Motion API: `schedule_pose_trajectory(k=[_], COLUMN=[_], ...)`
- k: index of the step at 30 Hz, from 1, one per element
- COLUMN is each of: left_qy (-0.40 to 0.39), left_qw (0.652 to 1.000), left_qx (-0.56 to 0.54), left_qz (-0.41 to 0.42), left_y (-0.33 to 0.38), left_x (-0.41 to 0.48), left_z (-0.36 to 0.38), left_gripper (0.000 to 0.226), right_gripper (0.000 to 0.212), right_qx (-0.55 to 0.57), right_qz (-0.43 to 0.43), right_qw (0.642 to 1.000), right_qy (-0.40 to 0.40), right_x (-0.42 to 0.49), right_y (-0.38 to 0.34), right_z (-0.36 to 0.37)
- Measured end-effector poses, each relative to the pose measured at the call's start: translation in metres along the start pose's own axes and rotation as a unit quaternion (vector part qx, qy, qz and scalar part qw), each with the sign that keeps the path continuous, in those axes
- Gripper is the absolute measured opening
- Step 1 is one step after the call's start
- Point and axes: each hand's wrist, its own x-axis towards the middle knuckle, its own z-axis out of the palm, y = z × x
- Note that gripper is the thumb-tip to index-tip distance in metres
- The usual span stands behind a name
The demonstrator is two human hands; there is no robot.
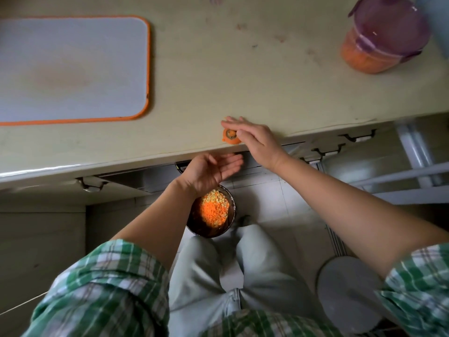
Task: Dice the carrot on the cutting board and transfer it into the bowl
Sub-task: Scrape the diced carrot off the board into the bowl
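- You look to be at the tail end of the job: the cutting board (73, 69) lies bare at the far left of the counter (218, 57), and the bowl (233, 207) already holds a heap of diced carrot (215, 212) with paler yellow bits along its far side.
- The bowl sits low, below the counter edge and just in front of your knees. What it rests on cannot be made out.
- The only piece left on the counter is a carrot end (230, 139), the stalk stub, right at the near edge.
- Your right hand (252, 139) lies flat with its fingers straight, the fingertips over and touching that stub. It pinches nothing.
- Your left hand (213, 169) is spread and cupped, palm up, just under the counter edge and above the bowl. It holds nothing.
- This reads as a sweep-off: the next move probably calls for a short push toward you so the stub drops into the cupped palm, not past it onto the floor.
- Decide whether the stalk end belongs in the bowl at all.
- A lidded tub (381, 37) of orange shreds stands at the far right, well apart.
- No brand, label or writing is readable anywhere.
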Motion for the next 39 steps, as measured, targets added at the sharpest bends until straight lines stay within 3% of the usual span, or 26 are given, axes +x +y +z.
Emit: schedule_pose_trajectory(k=[12, 17, 24, 30, 39], left_qy=[-0.030, -0.015, 0.020, 0.026, 0.039], left_qw=[0.992, 0.995, 0.995, 0.995, 0.997], left_qx=[-0.112, -0.087, -0.097, -0.099, -0.068], left_qz=[0.047, 0.037, 0.012, 0.008, 0.010], left_y=[-0.008, -0.006, -0.004, -0.003, 0.000], left_x=[-0.008, -0.012, -0.008, -0.009, -0.017], left_z=[0.003, 0.005, 0.002, 0.002, -0.001], left_gripper=[0.045, 0.046, 0.050, 0.047, 0.039], right_gripper=[0.042, 0.039, 0.042, 0.049, 0.048], right_qx=[0.011, 0.097, 0.032, -0.040, -0.006], right_qz=[-0.022, 0.018, 0.014, 0.008, -0.021], right_qw=[0.998, 0.992, 0.999, 0.999, 0.999], right_qy=[-0.055, -0.079, 0.029, -0.033, -0.042], right_x=[-0.036, -0.032, 0.015, 0.016, -0.020], right_y=[-0.011, -0.022, -0.019, -0.003, -0.008], right_z=[0.014, 0.011, -0.004, 0.010, 0.013])
